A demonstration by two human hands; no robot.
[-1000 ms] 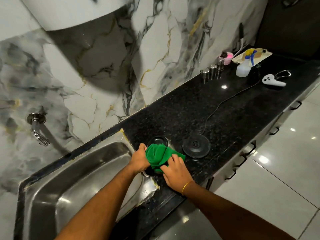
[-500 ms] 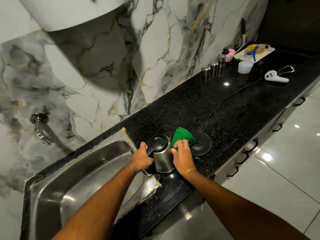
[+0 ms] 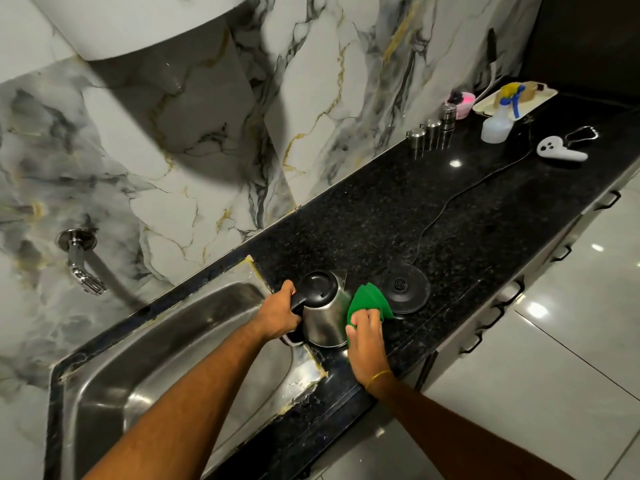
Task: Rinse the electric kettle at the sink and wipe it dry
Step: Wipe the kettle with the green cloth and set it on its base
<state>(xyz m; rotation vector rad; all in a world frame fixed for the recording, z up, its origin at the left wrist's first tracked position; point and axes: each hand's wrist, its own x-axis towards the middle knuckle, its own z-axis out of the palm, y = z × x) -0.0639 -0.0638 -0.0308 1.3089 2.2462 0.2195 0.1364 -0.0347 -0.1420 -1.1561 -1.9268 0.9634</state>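
Beside the sink's (image 3: 194,341) right corner, the steel kettle (image 3: 325,306) stands upright on the black counter (image 3: 398,216), lid shut. The left hand (image 3: 278,315) is wrapped tight around its black handle; the right hand (image 3: 363,332) presses a green cloth (image 3: 369,299) against the kettle's right side. Just right of the kettle lies its round base (image 3: 403,289).

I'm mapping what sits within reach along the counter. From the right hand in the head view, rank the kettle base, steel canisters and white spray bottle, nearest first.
Measured from the right hand:
1. Kettle base, just beyond the hand, to its right on the counter.
2. Steel canisters, in a row far along the wall.
3. White spray bottle, farther right, beside the tray.
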